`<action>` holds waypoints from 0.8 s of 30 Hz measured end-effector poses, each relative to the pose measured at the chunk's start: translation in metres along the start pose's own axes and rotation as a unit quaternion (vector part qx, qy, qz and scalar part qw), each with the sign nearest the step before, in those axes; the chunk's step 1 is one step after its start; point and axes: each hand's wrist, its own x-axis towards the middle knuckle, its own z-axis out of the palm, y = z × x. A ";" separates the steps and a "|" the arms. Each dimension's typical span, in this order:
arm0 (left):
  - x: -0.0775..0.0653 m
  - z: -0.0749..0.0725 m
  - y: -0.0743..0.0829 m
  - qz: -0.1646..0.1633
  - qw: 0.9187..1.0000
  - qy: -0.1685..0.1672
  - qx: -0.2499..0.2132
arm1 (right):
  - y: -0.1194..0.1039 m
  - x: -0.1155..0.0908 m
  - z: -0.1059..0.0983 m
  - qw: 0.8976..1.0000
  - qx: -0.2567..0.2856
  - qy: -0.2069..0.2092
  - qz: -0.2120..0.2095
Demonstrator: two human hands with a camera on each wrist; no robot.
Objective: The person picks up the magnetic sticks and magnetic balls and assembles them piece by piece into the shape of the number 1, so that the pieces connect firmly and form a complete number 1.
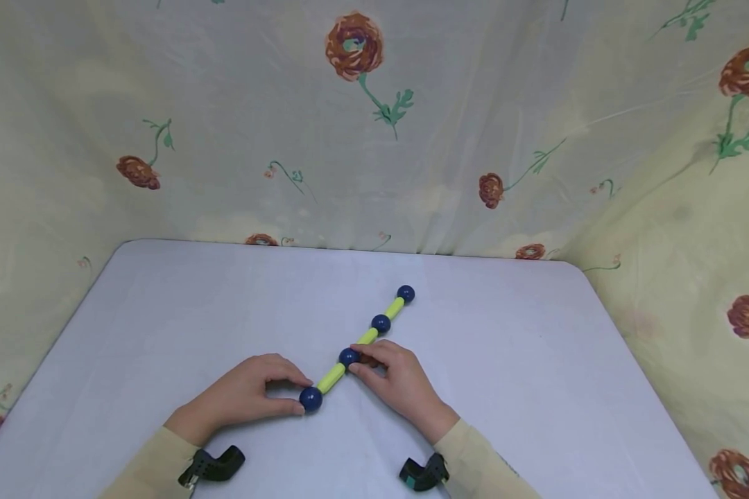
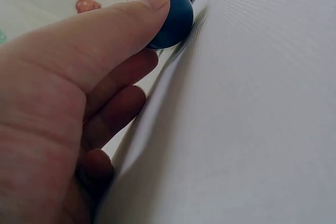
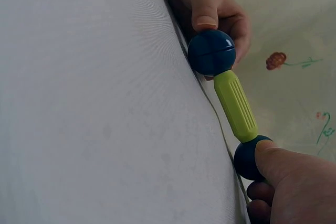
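A straight chain of dark blue balls joined by yellow-green ribbed rods runs diagonally over the white table. My left hand (image 1: pixel 250 391) pinches the nearest blue ball (image 1: pixel 311 399) between thumb and fingers; the left wrist view shows the thumb on that ball (image 2: pixel 178 17). At the second blue ball (image 1: pixel 349 357), my right hand (image 1: pixel 402 381) grips with thumb and fingertips. Between the two hands lies a yellow-green rod (image 3: pixel 236 106), its ends against both balls in the right wrist view. Beyond the right hand, the chain continues to a third ball (image 1: pixel 381 324) and a far end ball (image 1: pixel 406 294).
The white table (image 1: pixel 225 298) has rounded far corners. Behind it and at both sides hangs a pale cloth (image 1: pixel 256 104) with printed brown-red flowers. A black wrist device (image 1: pixel 212 466) sits on the left sleeve, and another black device (image 1: pixel 426 473) on the right.
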 end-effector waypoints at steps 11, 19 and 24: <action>0.003 0.001 0.004 0.003 1.000 -0.016 -0.001 | -0.002 -0.003 -0.004 1.000 -0.010 0.002 -0.001; 0.003 0.001 0.003 0.006 1.000 -0.015 0.003 | 0.005 0.002 -0.012 1.000 -0.003 0.012 0.011; 0.000 0.001 0.005 0.002 1.000 -0.018 -0.001 | 0.020 0.014 -0.025 0.994 -0.029 0.075 0.078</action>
